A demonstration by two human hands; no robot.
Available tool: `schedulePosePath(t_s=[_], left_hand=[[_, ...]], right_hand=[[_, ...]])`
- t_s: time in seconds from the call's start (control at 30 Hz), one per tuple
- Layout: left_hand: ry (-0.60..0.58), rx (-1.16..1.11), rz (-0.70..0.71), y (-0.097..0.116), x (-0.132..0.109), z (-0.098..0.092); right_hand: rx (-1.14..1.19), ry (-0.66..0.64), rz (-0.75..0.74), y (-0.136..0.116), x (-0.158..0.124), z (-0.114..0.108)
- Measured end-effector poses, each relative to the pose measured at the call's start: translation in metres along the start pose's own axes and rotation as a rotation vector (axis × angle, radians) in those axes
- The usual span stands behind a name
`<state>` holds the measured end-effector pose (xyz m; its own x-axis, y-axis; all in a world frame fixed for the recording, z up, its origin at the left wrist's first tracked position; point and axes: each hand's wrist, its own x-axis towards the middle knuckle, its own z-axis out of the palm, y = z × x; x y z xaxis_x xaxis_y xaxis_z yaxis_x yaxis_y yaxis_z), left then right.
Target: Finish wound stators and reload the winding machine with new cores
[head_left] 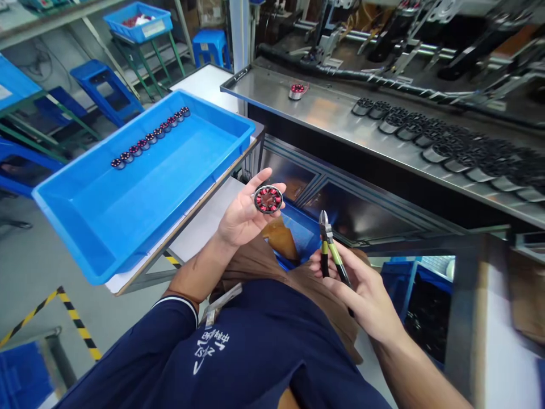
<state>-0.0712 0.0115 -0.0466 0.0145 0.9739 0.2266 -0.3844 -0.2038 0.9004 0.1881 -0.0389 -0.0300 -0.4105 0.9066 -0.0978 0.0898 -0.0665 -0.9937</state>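
My left hand (pixel 243 213) holds a round motor stator (pixel 268 199) with red windings, its wound face turned up towards me. The thumb and fingers sit around its rim. In my right hand (pixel 355 284) is a pair of side cutters (pixel 331 247) with green and black handles, jaws pointing up and away from me. The cutters are apart from the stator, to its right. Left of my hands stands a large blue tray (pixel 170 210) with a row of several wound stators (pixel 151 138) along its far side.
A steel ledge (pixel 272 85) runs along the machine ahead. One red-wound stator (pixel 297 91) stands on it, with many dark stator cores (pixel 451 142) to the right. A blue bin (pixel 304 227) is below my hands. Blue stools (pixel 106 91) stand at the back left.
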Motion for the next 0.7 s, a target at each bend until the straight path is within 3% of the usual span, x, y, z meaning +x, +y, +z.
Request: schedulePosePath(t_s=[0.1,0.2,0.27,0.37,0.4,0.47,0.53,0.6,0.7], left_hand=[[0.020,-0.021,-0.060,-0.001,0.001,-0.001],[0.009,-0.089,-0.106,0.001,0.005,0.001],[0.021,-0.178,-0.129,0.003,0.007,0.005],[0.051,-0.236,-0.156,0.014,0.006,0.012],[0.067,-0.222,-0.158,0.019,0.004,0.012],[0.128,-0.161,-0.156,0.034,-0.002,0.006],[0.231,-0.051,-0.154,0.052,-0.009,-0.011],[0.388,0.171,-0.164,0.071,-0.013,-0.038],[0.703,0.556,-0.209,0.101,-0.015,-0.100]], right_hand=[[0.002,-0.008,0.046,-0.004,0.003,-0.003],[-0.055,-0.029,0.048,-0.024,0.033,-0.017],[-0.202,0.018,-0.068,-0.045,0.076,-0.033],[-0.575,0.272,-0.352,-0.080,0.163,-0.057],[-0.714,0.345,-0.382,-0.090,0.193,-0.062],[-0.919,0.450,-0.250,-0.106,0.241,-0.064],[-1.041,0.464,-0.079,-0.114,0.271,-0.055],[-1.098,0.424,-0.010,-0.116,0.284,-0.041],[-1.154,0.367,-0.003,-0.111,0.297,-0.027]])
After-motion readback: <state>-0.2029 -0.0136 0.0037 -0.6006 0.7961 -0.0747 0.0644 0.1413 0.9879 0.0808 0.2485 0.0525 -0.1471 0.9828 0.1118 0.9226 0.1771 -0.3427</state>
